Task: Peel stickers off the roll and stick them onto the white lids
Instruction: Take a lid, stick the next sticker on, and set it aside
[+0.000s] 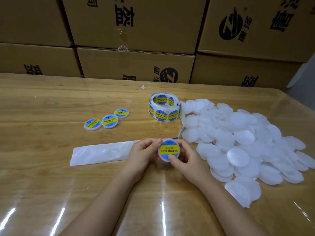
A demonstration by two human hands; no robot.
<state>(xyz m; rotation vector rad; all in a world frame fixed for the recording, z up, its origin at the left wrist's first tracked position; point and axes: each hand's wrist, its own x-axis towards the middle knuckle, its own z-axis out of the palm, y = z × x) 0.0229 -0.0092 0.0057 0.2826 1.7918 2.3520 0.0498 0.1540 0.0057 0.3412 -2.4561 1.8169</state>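
Observation:
Both my hands hold one white lid [168,150] with a blue and yellow sticker on its top, just above the table's middle. My left hand [144,153] pinches its left edge with curled fingers. My right hand [183,155] grips its right side, thumb pressing on the sticker's lower edge. The sticker roll [164,108] stands behind them, its backing strip trailing down toward my hands. A big pile of bare white lids [242,142] lies to the right. Three labelled lids [107,120] sit in a row at the left.
A white strip of empty backing paper [100,153] lies flat to the left of my hands. Stacked cardboard boxes [136,65] wall off the far edge of the glossy wooden table [42,176]. A scrap of clear film [144,87] lies near the boxes.

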